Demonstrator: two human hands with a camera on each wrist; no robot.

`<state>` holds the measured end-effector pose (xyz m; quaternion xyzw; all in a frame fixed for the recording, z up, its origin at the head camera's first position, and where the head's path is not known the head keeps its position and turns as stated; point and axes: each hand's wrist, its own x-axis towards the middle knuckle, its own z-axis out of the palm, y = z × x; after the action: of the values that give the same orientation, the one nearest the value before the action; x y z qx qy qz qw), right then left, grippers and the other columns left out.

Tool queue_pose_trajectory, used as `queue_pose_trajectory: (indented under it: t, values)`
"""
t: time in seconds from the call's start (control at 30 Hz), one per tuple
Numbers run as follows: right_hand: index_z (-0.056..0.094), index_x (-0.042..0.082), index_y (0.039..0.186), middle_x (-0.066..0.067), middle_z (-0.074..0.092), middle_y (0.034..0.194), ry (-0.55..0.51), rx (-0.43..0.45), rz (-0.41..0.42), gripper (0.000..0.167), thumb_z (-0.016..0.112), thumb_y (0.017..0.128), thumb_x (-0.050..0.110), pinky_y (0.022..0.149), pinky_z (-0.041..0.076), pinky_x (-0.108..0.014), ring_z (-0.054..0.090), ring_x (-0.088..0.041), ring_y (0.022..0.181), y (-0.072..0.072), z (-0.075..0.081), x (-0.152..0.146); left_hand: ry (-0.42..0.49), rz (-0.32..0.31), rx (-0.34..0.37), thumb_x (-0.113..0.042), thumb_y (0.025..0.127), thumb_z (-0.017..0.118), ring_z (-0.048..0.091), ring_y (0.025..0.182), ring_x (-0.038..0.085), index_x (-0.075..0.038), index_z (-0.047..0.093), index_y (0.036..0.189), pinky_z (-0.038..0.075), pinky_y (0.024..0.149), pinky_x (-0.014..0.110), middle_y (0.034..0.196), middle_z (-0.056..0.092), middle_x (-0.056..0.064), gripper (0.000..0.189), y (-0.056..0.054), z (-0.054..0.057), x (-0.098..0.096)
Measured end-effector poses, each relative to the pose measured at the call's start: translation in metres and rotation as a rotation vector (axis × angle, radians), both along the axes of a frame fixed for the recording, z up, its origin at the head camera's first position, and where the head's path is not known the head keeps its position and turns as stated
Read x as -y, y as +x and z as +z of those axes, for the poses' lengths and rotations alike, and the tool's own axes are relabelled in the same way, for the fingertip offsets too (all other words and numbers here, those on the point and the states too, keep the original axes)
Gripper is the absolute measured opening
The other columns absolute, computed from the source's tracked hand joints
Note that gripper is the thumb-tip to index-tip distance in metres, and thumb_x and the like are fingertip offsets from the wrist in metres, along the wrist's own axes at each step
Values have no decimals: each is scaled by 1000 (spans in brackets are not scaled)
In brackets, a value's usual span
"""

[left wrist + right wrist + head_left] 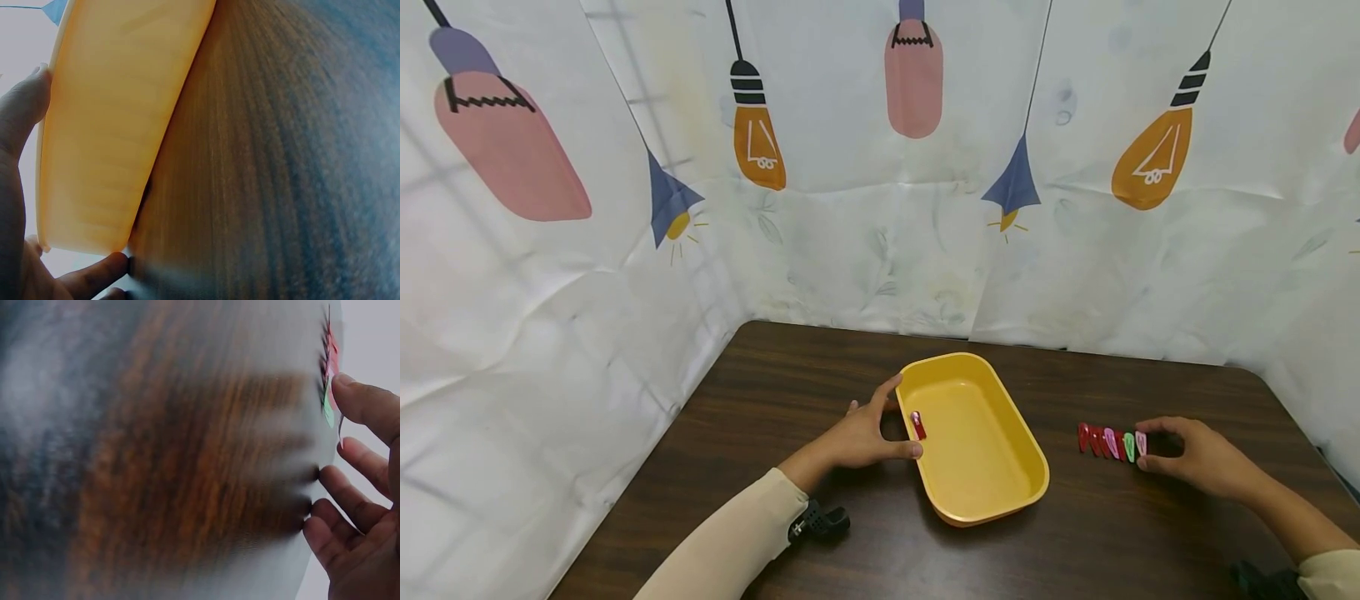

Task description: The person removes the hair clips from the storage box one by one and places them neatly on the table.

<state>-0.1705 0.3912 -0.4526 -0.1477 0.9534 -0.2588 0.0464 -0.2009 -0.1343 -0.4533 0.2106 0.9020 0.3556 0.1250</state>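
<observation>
A yellow plastic tray [977,450] stands on the table, its long side slanting. My left hand [868,433] holds its left side, thumb at the rim and fingers spread toward the far end; the left wrist view shows the tray's outer wall [119,125] between thumb and fingers. Inside, against the left wall, lies a red hair clip [918,425]. To the right, several snap hair clips in red, pink and green [1105,442] stand in a row. At the row's right end, my right hand [1198,458] pinches a light pink hair clip [1142,443] between thumb and index finger.
The dark wood-grain table [760,375] meets a white curtain [850,250] with printed lamps at the back and left. Black wrist straps [820,522] sit at both sleeves.
</observation>
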Motion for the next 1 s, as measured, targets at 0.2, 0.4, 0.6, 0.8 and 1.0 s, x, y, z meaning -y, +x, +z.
queue_pose_trajectory:
  t: [0.2, 0.4, 0.6, 0.8, 1.0]
  values:
    - [67, -1, 125, -31, 60, 129, 9, -56, 33, 57, 87, 84, 32, 90, 42, -72, 49, -58, 120, -1, -5, -2, -3, 6, -3, -68, 80, 77, 51, 136, 29, -28, 4, 165, 1, 118, 67, 144, 58, 6, 119, 0, 2, -1]
    - [68, 0, 125, -36, 53, 133, 48, -64, 25, 56, 87, 83, 32, 91, 33, -75, 42, -60, 122, -1, -9, -3, -5, 3, -1, -68, 80, 77, 50, 137, 29, -28, 4, 165, 0, 118, 67, 144, 58, 5, 119, 1, 2, -1]
    - [67, -1, 126, -39, 48, 136, 53, -58, 14, 59, 87, 83, 34, 91, 30, -77, 36, -63, 124, -1, -10, -4, -5, -1, 1, -68, 80, 77, 50, 137, 30, -29, 4, 165, 0, 118, 67, 145, 57, 5, 118, 1, 2, -1]
    - [67, -1, 126, -38, 48, 136, 71, -53, 13, 61, 88, 81, 36, 92, 29, -77, 36, -64, 123, -2, -9, -3, -3, -1, -1, -68, 80, 77, 50, 137, 30, -28, 4, 165, 1, 118, 67, 144, 57, 5, 118, 0, 1, -1]
    - [67, 0, 126, -39, 50, 135, 81, -47, 23, 63, 88, 80, 37, 93, 28, -78, 38, -64, 123, -6, -2, -1, 0, -2, 3, -68, 80, 77, 50, 137, 30, -29, 4, 165, 1, 118, 67, 145, 57, 6, 119, 0, 1, 0]
